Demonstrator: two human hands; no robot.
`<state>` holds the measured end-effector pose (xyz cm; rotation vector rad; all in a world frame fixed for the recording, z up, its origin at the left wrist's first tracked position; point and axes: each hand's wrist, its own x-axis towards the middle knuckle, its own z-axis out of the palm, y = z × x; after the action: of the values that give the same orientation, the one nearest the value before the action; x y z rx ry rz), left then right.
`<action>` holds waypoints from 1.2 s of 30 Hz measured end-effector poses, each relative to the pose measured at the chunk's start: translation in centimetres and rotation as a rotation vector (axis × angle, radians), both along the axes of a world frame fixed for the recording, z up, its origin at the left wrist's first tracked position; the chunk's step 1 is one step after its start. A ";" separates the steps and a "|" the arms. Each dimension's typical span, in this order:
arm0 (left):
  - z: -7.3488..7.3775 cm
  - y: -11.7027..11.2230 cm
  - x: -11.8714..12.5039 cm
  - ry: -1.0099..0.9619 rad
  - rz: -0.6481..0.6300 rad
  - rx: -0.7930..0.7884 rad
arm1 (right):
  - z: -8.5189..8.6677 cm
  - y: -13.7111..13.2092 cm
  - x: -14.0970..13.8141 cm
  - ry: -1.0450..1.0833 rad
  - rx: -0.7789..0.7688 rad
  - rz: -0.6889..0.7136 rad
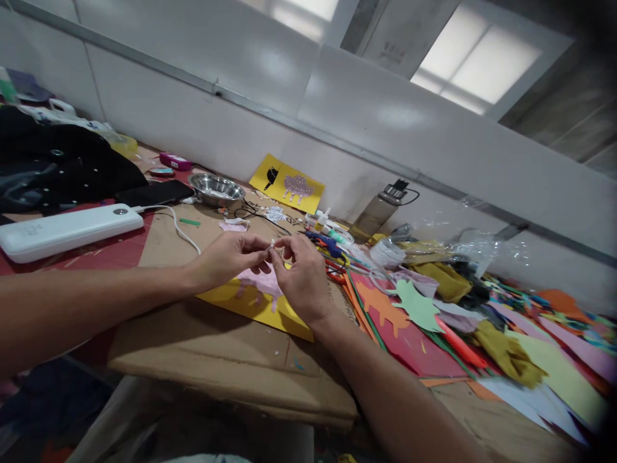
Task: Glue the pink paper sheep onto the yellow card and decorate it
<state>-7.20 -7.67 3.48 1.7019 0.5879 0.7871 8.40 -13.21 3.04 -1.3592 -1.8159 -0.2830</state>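
My left hand (226, 257) and my right hand (301, 273) meet above a yellow card (255, 307) that carries a pink cut-out shape (260, 280). The fingertips of both hands pinch a tiny white piece (272, 245) between them. The card lies on a sheet of brown cardboard (216, 341). Part of the card is hidden under my right hand.
A white power bank (67, 230) with a cable lies at the left beside black cloth (53, 167). A steel bowl (216, 190), a finished yellow card (287, 183) and a bottle (380, 209) stand by the wall. Coloured paper scraps (482, 321) cover the right side.
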 end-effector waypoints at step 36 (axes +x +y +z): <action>1.3 3.6 -1.4 0.274 0.328 0.262 | 0.4 1.1 2.8 0.488 -0.169 0.015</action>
<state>-8.58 -4.11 4.74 2.0007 1.0079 0.8972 11.18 -12.07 3.42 -1.3824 -1.4604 0.2030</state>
